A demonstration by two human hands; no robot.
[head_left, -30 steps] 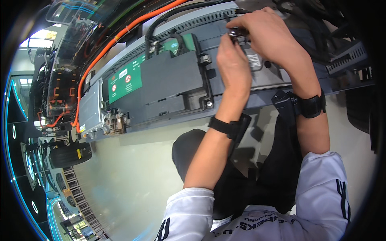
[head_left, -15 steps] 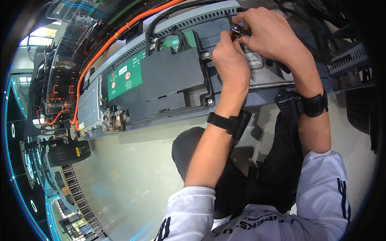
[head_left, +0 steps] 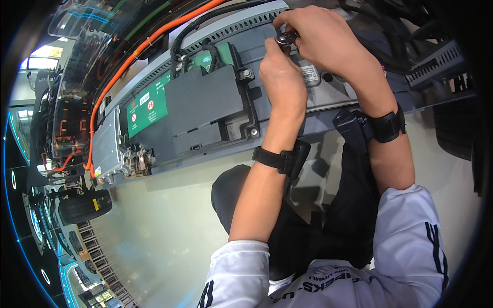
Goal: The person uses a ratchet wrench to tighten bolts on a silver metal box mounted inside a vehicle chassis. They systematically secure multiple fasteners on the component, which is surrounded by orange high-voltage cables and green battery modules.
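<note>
A ratchet wrench with a round chrome head [head_left: 286, 38] is between my two hands at the top of the view, above the grey metal housing; most of it is hidden by fingers. My right hand [head_left: 326, 43] is closed around it from the right, the index finger bent over its far side. My left hand [head_left: 281, 77] pinches just below the head, its fingertips pressed together there. Whatever sits under the wrench head is hidden. Beside my left hand lies a black cover [head_left: 208, 97] with a bolt [head_left: 247, 74] at its corner.
A green label plate [head_left: 149, 108] lies left of the cover. Black cables [head_left: 179, 46] and an orange cable [head_left: 123, 64] run along the far side. A slotted grey rail [head_left: 231, 25] borders the housing. Tyres stand at left [head_left: 84, 206] and right [head_left: 454, 128].
The whole scene has shifted a little left in view. The wrench head has turned and shows more of its round chrome face. Both hands keep their hold.
</note>
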